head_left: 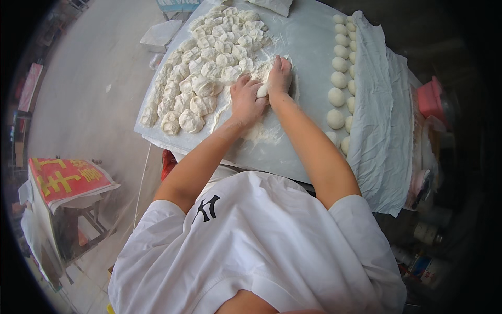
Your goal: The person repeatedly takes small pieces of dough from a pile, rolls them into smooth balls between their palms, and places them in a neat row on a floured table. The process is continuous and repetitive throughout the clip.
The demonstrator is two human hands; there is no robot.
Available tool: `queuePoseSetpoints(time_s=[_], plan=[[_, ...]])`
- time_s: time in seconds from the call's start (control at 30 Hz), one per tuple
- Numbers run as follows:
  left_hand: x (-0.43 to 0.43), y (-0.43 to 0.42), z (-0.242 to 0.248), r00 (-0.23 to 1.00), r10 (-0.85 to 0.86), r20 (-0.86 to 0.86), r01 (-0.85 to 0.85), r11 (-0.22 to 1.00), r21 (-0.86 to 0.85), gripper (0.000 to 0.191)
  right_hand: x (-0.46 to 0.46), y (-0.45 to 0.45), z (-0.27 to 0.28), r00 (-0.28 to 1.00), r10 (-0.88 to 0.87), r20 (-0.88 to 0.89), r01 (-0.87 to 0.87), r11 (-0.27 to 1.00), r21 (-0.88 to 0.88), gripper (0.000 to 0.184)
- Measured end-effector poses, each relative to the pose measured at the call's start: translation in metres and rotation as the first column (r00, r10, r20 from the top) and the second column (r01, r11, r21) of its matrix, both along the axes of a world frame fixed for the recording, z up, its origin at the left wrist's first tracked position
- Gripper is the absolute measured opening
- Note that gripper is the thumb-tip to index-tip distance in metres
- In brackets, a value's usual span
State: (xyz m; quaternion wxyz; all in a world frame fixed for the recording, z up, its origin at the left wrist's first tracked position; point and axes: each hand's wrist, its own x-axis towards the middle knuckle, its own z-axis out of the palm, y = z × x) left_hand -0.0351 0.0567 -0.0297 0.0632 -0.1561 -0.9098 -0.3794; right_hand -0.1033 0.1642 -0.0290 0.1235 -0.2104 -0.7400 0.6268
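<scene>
My left hand point(248, 99) curls around a small piece of white dough point(262, 91) that shows between its thumb and forefinger. Close beside it, my right hand point(281, 74) bends down over the floured tabletop point(306, 51), its wrist near that dough. Whatever lies under the right palm is hidden. Loose flour point(261, 133) is scattered around both hands. To their left lies a large spread of rough, floury dough lumps point(211, 68), packed closely together. Smooth round dough balls point(338, 79) stand in two rows along the right of the table.
A pale cloth point(376, 117) hangs along the table's right side, partly against the dough balls. Beyond it is a pink plastic container point(430, 100). A white block-shaped object point(160, 33) stands off the left edge. A red sign with yellow writing point(72, 176) tops a stand at lower left.
</scene>
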Motion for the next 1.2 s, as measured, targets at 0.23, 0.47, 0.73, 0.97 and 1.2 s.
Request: queuePoseSetpoints(time_s=[0.23,0.47,0.73,0.97,1.2], plan=[[0.002,-0.001,0.006,0.99,-0.113,-0.088,0.117,0.992,0.041,0.042,0.007,0.034,-0.01,0.972,0.217,-0.094,-0.104,0.747,0.657,0.051],[0.023,-0.005,0.0,0.951,-0.185,-0.246,0.193,0.981,0.006,0.043,0.033,0.022,-0.024,0.93,0.339,-0.144,-0.13,0.668,0.733,0.049],[-0.035,0.018,0.036,0.957,-0.008,0.289,-0.217,0.637,0.74,0.03,0.037,0.0,0.032,0.991,-0.003,-0.135,-0.079,0.793,-0.604,0.063],[-0.013,0.039,0.065,0.999,-0.016,0.032,-0.007,0.799,0.602,0.018,0.054,0.018,0.079,0.985,0.173,-0.025,-0.063,0.224,-0.973,0.075],[-0.008,0.053,0.096,0.982,0.036,-0.186,0.089,0.781,0.618,0.013,0.034,0.032,0.031,0.885,0.186,-0.426,-0.446,0.083,-0.891,0.069]])
